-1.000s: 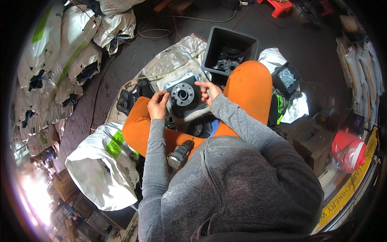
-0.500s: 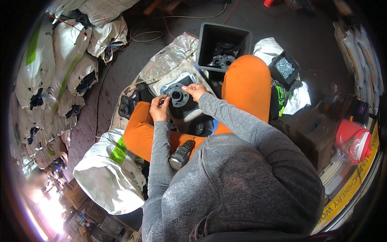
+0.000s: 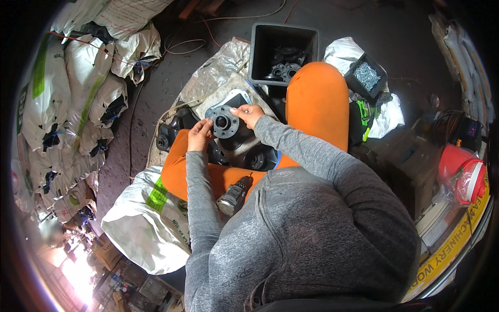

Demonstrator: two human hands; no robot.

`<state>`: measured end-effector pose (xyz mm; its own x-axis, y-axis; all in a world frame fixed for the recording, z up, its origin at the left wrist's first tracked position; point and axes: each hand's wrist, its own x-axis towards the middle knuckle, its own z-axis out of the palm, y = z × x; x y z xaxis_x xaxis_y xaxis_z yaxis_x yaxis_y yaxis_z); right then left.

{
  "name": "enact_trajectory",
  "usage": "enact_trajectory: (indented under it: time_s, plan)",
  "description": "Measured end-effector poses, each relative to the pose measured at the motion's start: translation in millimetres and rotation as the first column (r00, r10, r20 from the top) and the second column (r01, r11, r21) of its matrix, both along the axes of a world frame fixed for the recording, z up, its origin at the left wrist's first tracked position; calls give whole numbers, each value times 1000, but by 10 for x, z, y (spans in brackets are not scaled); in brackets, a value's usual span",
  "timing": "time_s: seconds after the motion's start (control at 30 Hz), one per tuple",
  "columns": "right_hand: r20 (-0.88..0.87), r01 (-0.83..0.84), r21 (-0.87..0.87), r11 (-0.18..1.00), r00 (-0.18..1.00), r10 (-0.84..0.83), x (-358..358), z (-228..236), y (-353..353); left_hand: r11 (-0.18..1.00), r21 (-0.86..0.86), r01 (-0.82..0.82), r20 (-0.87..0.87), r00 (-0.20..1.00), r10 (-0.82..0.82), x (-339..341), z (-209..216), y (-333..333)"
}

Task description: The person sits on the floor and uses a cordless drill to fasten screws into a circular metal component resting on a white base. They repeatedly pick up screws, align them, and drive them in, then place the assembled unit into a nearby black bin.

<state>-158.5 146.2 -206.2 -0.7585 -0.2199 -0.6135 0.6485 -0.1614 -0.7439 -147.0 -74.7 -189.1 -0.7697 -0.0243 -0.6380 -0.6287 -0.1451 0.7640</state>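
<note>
White sacks (image 3: 88,73) are heaped at left beside dark floor (image 3: 117,151); crumpled pale sheeting (image 3: 215,70) is spread near the work. Left rim of grey flanged disc (image 3: 223,122) is pinched by left hand (image 3: 199,134); upper right rim is now grasped by right hand (image 3: 250,115), held apart from it a second ago, so support is given from two sides. Farther right, black crate (image 3: 254,52), then fasteners (image 3: 367,76) in small dark bin (image 3: 375,94)
</note>
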Motion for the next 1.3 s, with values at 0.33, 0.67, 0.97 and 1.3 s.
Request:
enact_trajectory:
  time_s: [0.33, 0.67, 0.97, 1.3]
  plan:
    - [-21, -229, 38, 973, 973, 230, 35, -135, 85, 961, 274, -48, 32, 999, 41, -21, -328, -54]
    - [-22, -337, 139, 931, 939, 343, -8, -172, 273, 975, 199, -101, 88, 993, 84, -43, -267, 29]
    - [84, -198, 60, 978, 978, 193, 0, -271, 226, 980, 171, -103, 45, 994, 97, -37, -379, 20]
    - [110, -332, 44, 942, 939, 326, -35, -246, 287, 977, 182, -111, 24, 994, 108, -17, -408, 25]
